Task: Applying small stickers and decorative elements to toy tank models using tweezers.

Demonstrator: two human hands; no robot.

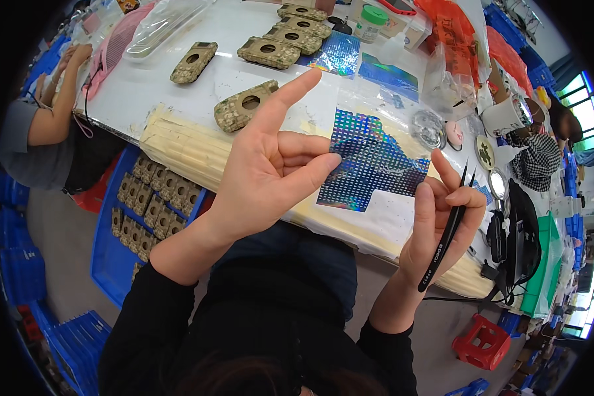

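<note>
Looks down and forward from the wearer's head, upright and unmirrored, through a wide fisheye lens. Hangs close above the left hand (261,165) and the right hand (419,244), with the patterned sheet (369,162) near mid-view. Takes in the wearer's torso (264,317) below, the white worktable (155,79) above, grey floor (63,224) and windows (584,105) out toward the dark, curving rim.
</note>
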